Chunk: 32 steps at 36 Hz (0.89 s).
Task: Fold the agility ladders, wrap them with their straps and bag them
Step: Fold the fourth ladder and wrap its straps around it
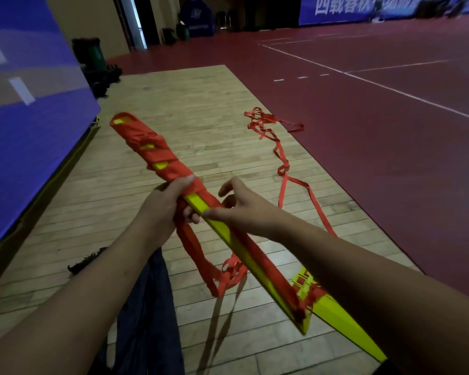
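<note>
Two bare hands work on a folded ladder (160, 158), a long bundle of yellow rungs held slantwise above a wooden floor (187, 104). Red strap is wound round the bundle's far half; the near half shows bare yellow.

The left hand (168, 204) is clamped round the middle of the bundle, where the wrapping ends. The right hand (244, 209) lies over the bundle just beside it, thumb flat on the yellow face and fingers arched over the far side. I cannot tell whether it pinches the strap.

A loose strap (268, 125) trails from behind the right hand to a tangle on the floor. A second ladder (347, 328), also yellow with red straps, shows below the first at the lower right, making two in all.

There are two blue banners. The far banner (363, 9) carries white Chinese characters beginning 四载春秋; the rest is blurred. The near banner (25, 104), on the left, shows only cut-off white shapes.
</note>
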{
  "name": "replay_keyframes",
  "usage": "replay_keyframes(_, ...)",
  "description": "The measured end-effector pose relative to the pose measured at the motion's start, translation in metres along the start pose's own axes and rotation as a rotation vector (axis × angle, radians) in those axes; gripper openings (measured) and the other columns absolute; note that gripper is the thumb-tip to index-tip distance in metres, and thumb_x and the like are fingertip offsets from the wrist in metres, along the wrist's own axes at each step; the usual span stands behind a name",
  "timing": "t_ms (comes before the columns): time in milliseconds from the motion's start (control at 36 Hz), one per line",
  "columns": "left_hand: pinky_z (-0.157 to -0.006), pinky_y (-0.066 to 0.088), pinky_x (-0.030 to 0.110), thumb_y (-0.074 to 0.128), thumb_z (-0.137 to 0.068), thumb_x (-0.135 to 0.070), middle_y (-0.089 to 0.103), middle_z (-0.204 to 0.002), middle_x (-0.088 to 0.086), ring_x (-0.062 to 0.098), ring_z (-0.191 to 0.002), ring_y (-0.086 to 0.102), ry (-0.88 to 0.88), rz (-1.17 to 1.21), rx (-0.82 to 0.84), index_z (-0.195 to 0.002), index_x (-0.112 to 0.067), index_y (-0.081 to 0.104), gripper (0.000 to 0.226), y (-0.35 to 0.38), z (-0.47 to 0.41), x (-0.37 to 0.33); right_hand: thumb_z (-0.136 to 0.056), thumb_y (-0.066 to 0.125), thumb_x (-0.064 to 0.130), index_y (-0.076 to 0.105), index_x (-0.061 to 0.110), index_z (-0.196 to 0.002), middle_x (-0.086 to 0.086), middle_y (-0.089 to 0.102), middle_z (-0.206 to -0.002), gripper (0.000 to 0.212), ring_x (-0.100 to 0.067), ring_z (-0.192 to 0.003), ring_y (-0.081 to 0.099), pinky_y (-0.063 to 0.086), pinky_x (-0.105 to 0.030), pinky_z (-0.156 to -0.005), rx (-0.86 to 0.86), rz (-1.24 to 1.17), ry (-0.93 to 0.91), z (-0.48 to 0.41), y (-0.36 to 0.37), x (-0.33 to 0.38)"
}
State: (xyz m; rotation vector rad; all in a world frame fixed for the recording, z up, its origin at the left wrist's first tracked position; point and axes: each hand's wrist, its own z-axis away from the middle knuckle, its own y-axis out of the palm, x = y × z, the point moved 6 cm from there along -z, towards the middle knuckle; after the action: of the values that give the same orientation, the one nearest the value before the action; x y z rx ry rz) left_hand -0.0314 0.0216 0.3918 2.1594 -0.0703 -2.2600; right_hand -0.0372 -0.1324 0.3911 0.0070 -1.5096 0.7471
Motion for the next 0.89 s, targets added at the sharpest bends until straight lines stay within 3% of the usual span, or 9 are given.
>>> replay_keyframes(167, -0.047, 0.045, 0.023, 0.047, -0.1, -0.036, 0.038, -0.04, 0.0, 0.018, -0.041, 0.05, 0.004, 0.111, 0.005, -0.043, -0.019, 0.054, 0.06, -0.008, 0.0, -0.004, -0.101, 0.054, 0.046, 0.061, 0.011, -0.124, -0.019, 0.072, -0.11, 0.043, -0.032, -0.09, 0.072, 0.06, -0.046, -0.087, 0.377, -0.444, 0.134, 0.014, 0.017, -0.016)
replay_keyframes(250, -0.051, 0.048, 0.026, 0.044, -0.102, -0.035, 0.039, -0.042, 0.001, 0.019, -0.044, 0.052, 0.043, 0.067, 0.048, -0.044, -0.018, 0.057, 0.061, -0.008, 0.001, -0.006, -0.107, 0.041, 0.034, 0.057, 0.002, -0.118, -0.016, 0.071, -0.094, 0.038, -0.024, -0.07, 0.071, 0.06, -0.033, -0.068, 0.531, -0.602, 0.126, 0.022, 0.026, -0.006)
replay_keyframes(361, -0.052, 0.049, 0.025, 0.042, -0.098, -0.05, 0.051, -0.054, 0.007, 0.021, -0.051, 0.06, -0.007, -0.078, 0.088, -0.07, -0.016, 0.074, 0.054, -0.008, 0.001, -0.004, -0.107, 0.047, 0.027, 0.057, 0.0, -0.113, -0.01, 0.058, -0.073, 0.029, -0.018, -0.053, 0.054, 0.046, -0.028, -0.053, 0.4, -0.506, 0.054, 0.012, 0.02, -0.001)
replay_keyframes(417, -0.052, 0.05, 0.026, 0.044, -0.088, -0.062, 0.059, -0.061, 0.012, 0.025, -0.055, 0.064, -0.086, -0.199, 0.095, -0.098, -0.003, 0.067, 0.065, -0.012, -0.001, 0.004, -0.106, 0.05, 0.028, 0.059, -0.002, -0.109, -0.009, 0.057, -0.071, 0.032, -0.019, -0.053, 0.054, 0.046, -0.03, -0.053, 0.259, -0.381, 0.059, 0.008, 0.014, -0.005)
replay_keyframes(528, -0.057, 0.051, 0.029, 0.04, -0.091, -0.064, 0.064, -0.064, 0.009, 0.023, -0.054, 0.063, -0.165, -0.429, 0.181, -0.108, -0.005, 0.06, 0.065, -0.009, 0.003, 0.017, -0.105, 0.05, 0.031, 0.059, 0.008, -0.11, -0.004, 0.055, -0.075, 0.025, -0.013, -0.06, 0.052, 0.046, -0.024, -0.053, 0.037, -0.026, 0.028, 0.004, 0.006, -0.004)
replay_keyframes(639, -0.053, 0.047, 0.028, 0.047, -0.095, -0.059, 0.059, -0.06, 0.005, 0.018, -0.05, 0.056, -0.159, -0.325, 0.167, -0.107, -0.006, 0.06, 0.056, -0.003, 0.003, 0.015, -0.102, 0.053, 0.041, 0.059, 0.012, -0.105, -0.002, 0.049, -0.078, 0.03, -0.013, -0.066, 0.045, 0.039, -0.028, -0.058, 0.023, 0.027, 0.068, 0.001, 0.01, -0.004)
replay_keyframes(750, -0.049, 0.047, 0.027, 0.061, -0.076, -0.067, 0.055, -0.065, 0.007, 0.018, -0.053, 0.053, -0.164, -0.163, 0.213, -0.099, -0.004, 0.057, 0.068, 0.005, 0.002, 0.015, -0.102, 0.049, 0.045, 0.062, 0.007, -0.115, -0.004, 0.046, -0.082, 0.042, -0.016, -0.071, 0.043, 0.037, -0.032, -0.065, 0.039, -0.057, 0.078, 0.004, 0.017, -0.007)
replay_keyframes(833, -0.048, 0.045, 0.025, 0.063, -0.084, -0.042, 0.051, -0.07, 0.011, 0.016, -0.053, 0.051, -0.126, 0.023, 0.223, -0.102, -0.001, 0.061, 0.045, 0.007, 0.002, 0.011, -0.101, 0.054, 0.037, 0.065, 0.009, -0.104, -0.008, 0.052, -0.085, 0.03, -0.019, -0.075, 0.048, 0.038, -0.035, -0.07, 0.012, -0.039, 0.02, 0.004, 0.015, -0.004)
replay_keyframes(889, -0.045, 0.042, 0.024, 0.074, -0.07, -0.033, 0.053, -0.068, 0.011, 0.015, -0.05, 0.051, -0.085, 0.157, 0.247, -0.098, -0.001, 0.066, 0.043, 0.005, 0.001, 0.007, -0.098, 0.061, 0.033, 0.067, 0.009, -0.107, -0.008, 0.061, -0.091, 0.026, -0.017, -0.082, 0.056, 0.042, -0.033, -0.071, -0.015, -0.02, -0.017, 0.003, 0.01, -0.001)
